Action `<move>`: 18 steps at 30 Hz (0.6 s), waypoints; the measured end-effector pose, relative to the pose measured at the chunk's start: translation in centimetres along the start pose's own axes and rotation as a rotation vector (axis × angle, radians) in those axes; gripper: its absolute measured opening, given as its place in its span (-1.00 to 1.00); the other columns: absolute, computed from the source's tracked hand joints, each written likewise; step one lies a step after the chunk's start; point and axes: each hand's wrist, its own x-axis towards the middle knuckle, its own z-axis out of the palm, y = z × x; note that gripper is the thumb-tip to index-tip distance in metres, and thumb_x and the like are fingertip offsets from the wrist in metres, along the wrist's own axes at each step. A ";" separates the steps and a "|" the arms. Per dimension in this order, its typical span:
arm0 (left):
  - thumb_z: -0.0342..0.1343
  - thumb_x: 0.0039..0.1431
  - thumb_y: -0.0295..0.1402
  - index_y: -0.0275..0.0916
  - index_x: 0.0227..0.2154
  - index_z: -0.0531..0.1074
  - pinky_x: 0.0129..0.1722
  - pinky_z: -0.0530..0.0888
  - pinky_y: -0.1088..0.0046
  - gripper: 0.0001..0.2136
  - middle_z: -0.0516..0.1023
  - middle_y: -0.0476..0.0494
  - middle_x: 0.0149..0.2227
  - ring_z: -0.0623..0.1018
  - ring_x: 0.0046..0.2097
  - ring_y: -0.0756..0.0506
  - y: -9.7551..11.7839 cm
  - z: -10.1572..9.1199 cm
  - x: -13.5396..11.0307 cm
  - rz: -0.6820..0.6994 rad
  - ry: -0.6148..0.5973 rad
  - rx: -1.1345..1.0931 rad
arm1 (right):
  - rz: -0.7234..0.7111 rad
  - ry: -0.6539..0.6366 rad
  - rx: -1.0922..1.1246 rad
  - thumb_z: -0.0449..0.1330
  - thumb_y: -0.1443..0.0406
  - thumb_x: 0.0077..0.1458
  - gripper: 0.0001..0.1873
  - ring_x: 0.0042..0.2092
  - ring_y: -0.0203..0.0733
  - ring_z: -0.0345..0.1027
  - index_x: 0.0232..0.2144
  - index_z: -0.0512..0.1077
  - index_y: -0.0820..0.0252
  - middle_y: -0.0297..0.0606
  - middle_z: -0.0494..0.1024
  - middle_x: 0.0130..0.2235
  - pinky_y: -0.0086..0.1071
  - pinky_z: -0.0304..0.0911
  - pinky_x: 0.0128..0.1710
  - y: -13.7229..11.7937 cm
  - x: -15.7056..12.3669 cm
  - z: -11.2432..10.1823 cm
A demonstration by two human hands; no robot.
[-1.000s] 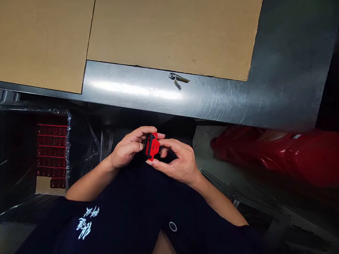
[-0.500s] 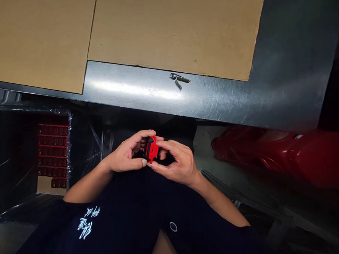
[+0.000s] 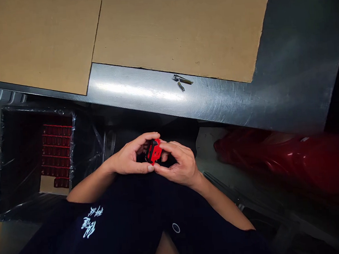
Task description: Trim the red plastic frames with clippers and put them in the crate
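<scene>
**Red part pinched between both hands**

A red-and-black plastic part point(image 3: 153, 151) sits between the left hand point(image 3: 128, 157) and right hand point(image 3: 180, 164), whose curled fingers pinch it from both sides, just below the steel bench point(image 3: 228, 104). A small metal clip point(image 3: 182, 81) lies on that bench; beyond its left end, red parts point(image 3: 56, 153) fill a plastic-lined bin point(image 3: 19, 159). The dark shirt point(image 3: 126, 217) carries white lettering point(image 3: 87, 224), seemingly too blurred to read.

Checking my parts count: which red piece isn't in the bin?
The red-and-black piece held between the left hand and right hand; the other red pieces sit in rows inside the plastic-lined bin.
</scene>
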 end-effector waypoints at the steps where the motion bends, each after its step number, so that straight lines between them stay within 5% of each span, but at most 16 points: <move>1: 0.40 0.05 -0.38 -0.10 0.26 0.34 0.13 0.52 0.24 -0.31 0.61 -0.24 0.01 0.62 0.04 -0.21 0.0 0.1 0.0 -0.006 0.029 0.008 | 0.007 0.003 0.011 0.38 0.24 0.04 -0.65 -0.50 -0.22 0.41 -0.08 0.51 0.06 -0.41 0.52 -0.52 -0.26 0.42 -0.35 0.0 0.0 0.0; 7: 0.35 0.13 -0.39 -0.07 0.30 0.31 0.11 0.53 0.27 -0.33 0.66 -0.20 -0.05 0.64 0.01 -0.18 0.0 0.3 -0.1 0.021 0.037 0.061 | 0.033 -0.075 0.120 0.42 0.26 0.00 -0.56 -0.46 -0.22 0.43 -0.05 0.45 0.06 -0.44 0.52 -0.50 -0.26 0.43 -0.27 0.1 -0.1 -0.4; 12: 0.34 0.14 -0.39 -0.09 0.36 0.24 0.18 0.49 0.27 -0.27 0.59 -0.26 0.14 0.61 0.12 -0.21 0.5 -0.1 -0.3 0.024 0.050 0.236 | 0.247 -0.246 0.564 0.32 0.19 0.14 -0.61 -0.38 -0.23 0.45 0.02 0.45 0.06 -0.44 0.47 -0.45 -0.26 0.42 -0.18 0.2 -0.3 -1.7; 18: 0.28 0.20 -0.40 -0.08 0.42 0.12 0.30 0.41 0.24 -0.24 0.53 -0.25 0.24 0.59 0.18 -0.21 0.7 -0.5 -0.4 0.057 -0.011 0.407 | 0.435 -0.244 0.806 0.29 0.05 0.17 -0.65 -0.38 -0.21 0.36 -0.06 0.57 0.05 -0.38 0.42 -0.45 -0.25 0.38 -0.23 0.0 -0.2 -2.2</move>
